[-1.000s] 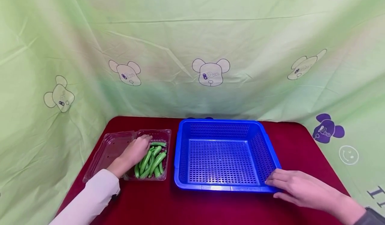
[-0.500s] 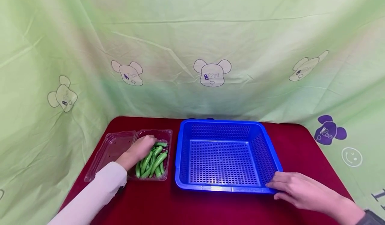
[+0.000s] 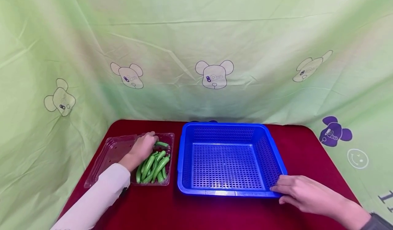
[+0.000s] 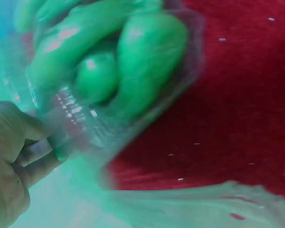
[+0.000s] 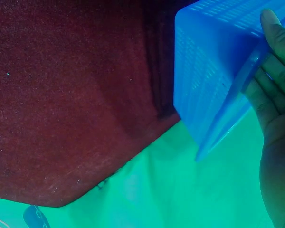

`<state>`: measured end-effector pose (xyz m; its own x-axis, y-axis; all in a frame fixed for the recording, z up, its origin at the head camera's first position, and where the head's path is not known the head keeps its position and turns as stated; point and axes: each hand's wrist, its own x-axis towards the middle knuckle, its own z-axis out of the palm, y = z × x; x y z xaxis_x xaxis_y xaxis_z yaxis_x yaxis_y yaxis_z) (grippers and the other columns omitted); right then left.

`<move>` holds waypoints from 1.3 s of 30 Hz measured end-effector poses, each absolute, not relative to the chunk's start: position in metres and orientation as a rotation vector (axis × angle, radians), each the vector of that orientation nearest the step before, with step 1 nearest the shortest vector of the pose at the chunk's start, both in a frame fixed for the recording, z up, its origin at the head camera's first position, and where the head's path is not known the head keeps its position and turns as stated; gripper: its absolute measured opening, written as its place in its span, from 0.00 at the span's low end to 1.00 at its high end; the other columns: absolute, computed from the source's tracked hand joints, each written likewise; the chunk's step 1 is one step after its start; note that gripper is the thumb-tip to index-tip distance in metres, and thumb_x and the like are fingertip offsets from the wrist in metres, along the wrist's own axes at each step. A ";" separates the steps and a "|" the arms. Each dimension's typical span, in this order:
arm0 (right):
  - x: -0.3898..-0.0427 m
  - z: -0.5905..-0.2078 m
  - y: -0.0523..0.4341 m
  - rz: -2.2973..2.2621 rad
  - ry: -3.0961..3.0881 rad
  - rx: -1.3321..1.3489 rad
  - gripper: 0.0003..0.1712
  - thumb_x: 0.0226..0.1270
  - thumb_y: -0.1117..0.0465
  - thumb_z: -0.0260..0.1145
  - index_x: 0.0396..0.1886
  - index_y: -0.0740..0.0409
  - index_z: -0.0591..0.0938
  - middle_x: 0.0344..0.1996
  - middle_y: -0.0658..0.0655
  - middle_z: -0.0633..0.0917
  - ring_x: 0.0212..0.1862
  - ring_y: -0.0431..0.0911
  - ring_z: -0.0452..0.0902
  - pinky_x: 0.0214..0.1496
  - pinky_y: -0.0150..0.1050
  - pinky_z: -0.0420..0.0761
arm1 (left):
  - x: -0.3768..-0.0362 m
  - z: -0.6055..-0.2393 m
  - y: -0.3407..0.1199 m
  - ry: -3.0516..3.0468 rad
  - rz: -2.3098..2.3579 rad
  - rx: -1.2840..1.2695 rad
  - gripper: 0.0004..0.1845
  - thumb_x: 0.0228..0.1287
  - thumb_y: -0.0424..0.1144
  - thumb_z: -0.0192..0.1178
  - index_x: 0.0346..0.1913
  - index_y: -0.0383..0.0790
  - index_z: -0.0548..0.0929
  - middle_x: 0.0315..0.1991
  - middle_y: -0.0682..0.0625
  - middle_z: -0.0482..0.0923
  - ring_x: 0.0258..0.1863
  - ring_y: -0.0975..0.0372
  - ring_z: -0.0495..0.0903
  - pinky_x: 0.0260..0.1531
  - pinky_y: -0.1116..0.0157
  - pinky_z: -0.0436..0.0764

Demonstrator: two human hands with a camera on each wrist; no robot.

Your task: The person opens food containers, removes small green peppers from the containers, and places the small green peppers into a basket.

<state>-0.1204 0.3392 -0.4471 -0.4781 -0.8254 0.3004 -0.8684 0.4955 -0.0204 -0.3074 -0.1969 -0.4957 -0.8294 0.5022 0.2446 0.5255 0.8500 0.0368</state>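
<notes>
On the left of the table lies a clear plastic clamshell box [image 3: 169,181] with its lid [image 3: 113,155] folded back. Several plump green peppers [image 3: 161,165] are heaped in its near part. My left hand [image 3: 145,146] reaches over the box and pinches one green pepper [image 3: 162,144] at the far end; its fingertips are partly hidden in the head view. In the left wrist view the fingers [image 4: 40,166] are bent beside the box wall. My right hand [image 3: 299,190] grips the near right corner of a blue perforated basket [image 3: 230,191], thumb and fingers on either side of the rim.
The basket's slotted floor [image 3: 225,165] shows bare, right beside the box. Dark red cloth [image 3: 196,213] covers the table. A light green printed curtain [image 3: 172,100] hangs close behind the table and along both sides.
My left hand has shifted slightly within the box, and the pepper at its fingers has moved a little away from the heap. The right hand stays on the basket's corner.
</notes>
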 end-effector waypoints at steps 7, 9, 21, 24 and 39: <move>-0.120 -0.447 0.339 0.250 -2.504 1.433 0.16 0.77 0.43 0.57 0.45 0.43 0.87 0.35 0.32 0.78 0.38 0.25 0.71 0.40 0.15 0.69 | -0.307 -0.453 -0.176 -2.707 -0.333 -0.674 0.09 0.56 0.22 0.69 0.39 0.34 0.88 0.34 0.44 0.83 0.34 0.49 0.87 0.33 0.52 0.87; -0.120 -0.448 0.339 0.254 -2.508 1.437 0.16 0.77 0.43 0.57 0.45 0.43 0.87 0.35 0.32 0.78 0.38 0.25 0.71 0.39 0.15 0.69 | -0.307 -0.435 -0.162 -2.691 -0.398 -0.659 0.09 0.57 0.23 0.70 0.42 0.33 0.89 0.37 0.44 0.85 0.35 0.49 0.88 0.35 0.54 0.88; -0.120 -0.444 0.338 0.239 -2.524 1.445 0.16 0.76 0.42 0.58 0.44 0.43 0.87 0.35 0.33 0.79 0.38 0.25 0.71 0.39 0.15 0.69 | -0.311 -0.376 -0.034 -2.643 -0.504 -0.891 0.09 0.62 0.31 0.70 0.44 0.38 0.90 0.40 0.47 0.84 0.42 0.55 0.87 0.45 0.61 0.87; -0.121 -0.442 0.338 0.227 -2.529 1.444 0.17 0.76 0.41 0.58 0.44 0.42 0.87 0.35 0.32 0.78 0.37 0.25 0.71 0.38 0.15 0.69 | -0.315 -0.378 0.005 -2.689 -0.381 -0.964 0.05 0.63 0.32 0.68 0.41 0.41 0.89 0.41 0.48 0.84 0.42 0.55 0.87 0.44 0.59 0.87; -0.120 -0.441 0.339 0.199 -2.554 1.431 0.16 0.76 0.42 0.59 0.44 0.43 0.87 0.35 0.35 0.78 0.38 0.27 0.72 0.38 0.17 0.70 | -0.318 -0.447 0.140 -2.796 0.008 -1.179 0.10 0.69 0.32 0.60 0.39 0.52 0.87 0.45 0.55 0.88 0.44 0.61 0.87 0.43 0.63 0.87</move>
<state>-0.1196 0.3390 -0.4413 -0.5080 -0.8260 0.2442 -0.8538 0.5203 -0.0164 -0.3177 0.1404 -0.4471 -0.6930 0.7145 0.0966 0.7139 0.6987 -0.0464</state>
